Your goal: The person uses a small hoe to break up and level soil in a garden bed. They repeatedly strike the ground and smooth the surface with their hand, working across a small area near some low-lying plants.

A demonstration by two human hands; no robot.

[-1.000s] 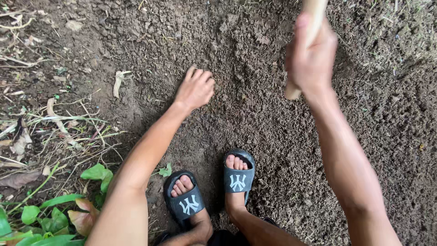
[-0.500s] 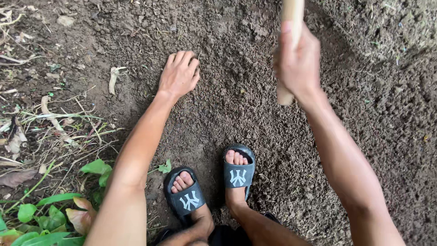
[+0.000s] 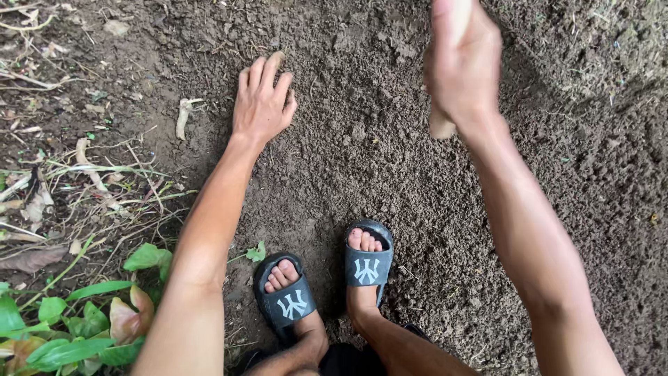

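The right hand point(image 3: 463, 59) clenches a pale wooden handle point(image 3: 440, 124) above loose soil point(image 3: 362, 160) — the left hand point(image 3: 261, 104) rests spread flat, well apart.

Left hand point(image 3: 261, 101) moved further up and left across loose soil point(image 3: 362, 160), fingers now closer together. Right hand point(image 3: 460, 63) lifted wooden handle point(image 3: 441, 125) higher, toward top edge.

Left hand point(image 3: 262, 104) flat on loose soil point(image 3: 362, 160), right hand point(image 3: 460, 63) gripping pale wooden handle point(image 3: 441, 125), black sandals point(image 3: 325, 282) below
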